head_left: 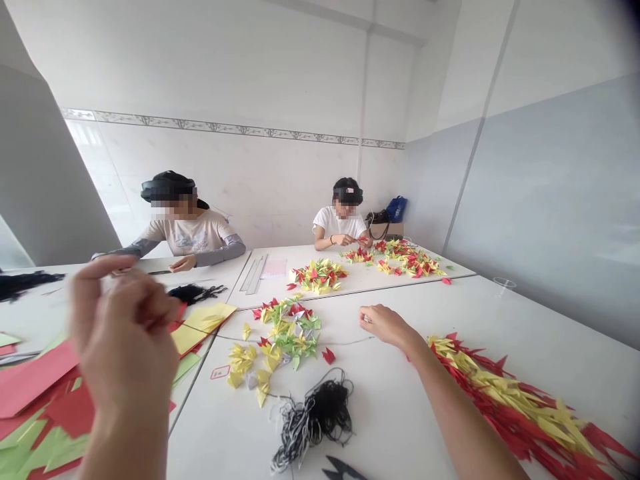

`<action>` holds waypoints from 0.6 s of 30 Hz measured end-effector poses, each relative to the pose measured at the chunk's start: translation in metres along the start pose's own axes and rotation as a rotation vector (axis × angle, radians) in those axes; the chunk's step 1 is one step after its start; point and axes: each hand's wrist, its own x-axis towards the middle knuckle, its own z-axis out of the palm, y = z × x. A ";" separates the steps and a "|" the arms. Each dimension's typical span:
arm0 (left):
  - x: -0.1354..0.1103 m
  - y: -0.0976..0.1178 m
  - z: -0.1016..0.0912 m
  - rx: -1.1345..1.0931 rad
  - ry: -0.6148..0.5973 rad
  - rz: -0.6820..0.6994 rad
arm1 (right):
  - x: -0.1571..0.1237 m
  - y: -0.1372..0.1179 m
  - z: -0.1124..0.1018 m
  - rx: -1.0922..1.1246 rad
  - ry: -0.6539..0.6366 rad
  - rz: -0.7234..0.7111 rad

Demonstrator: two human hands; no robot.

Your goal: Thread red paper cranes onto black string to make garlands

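Raised at the left is my left hand (127,327), blurred, its fingers curled into a pinch. A thin dark thread (200,330) runs from beside it across yellow paper towards the table's middle. My right hand (385,325) hovers over the white table with its fingertips pressed together; whatever they hold is too small to make out. Between my hands lies a pile of folded paper pieces (295,330) in yellow, green, red and pale purple. One red folded piece (329,355) sits apart. Nearer me are a tangled bundle of black and white thread (315,417) and black snips (343,469), partly cut off.
Long red and yellow paper strings (510,387) lie at the right. Coloured paper sheets (40,380) cover the left. Across the table, two people (200,233) sit near more folded pieces (317,275), rulers (253,275) and black thread (197,293).
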 end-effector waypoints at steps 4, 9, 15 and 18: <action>-0.045 -0.009 0.035 0.247 -0.592 -0.146 | -0.013 -0.023 -0.010 0.230 0.158 -0.194; -0.089 -0.027 0.055 0.384 -1.134 -0.276 | -0.038 -0.055 -0.017 0.659 0.176 -0.473; -0.098 -0.029 0.055 0.298 -1.098 -0.332 | -0.053 -0.072 -0.018 0.696 0.136 -0.709; -0.098 -0.028 0.056 0.231 -1.046 -0.373 | -0.054 -0.075 -0.018 0.627 0.253 -0.660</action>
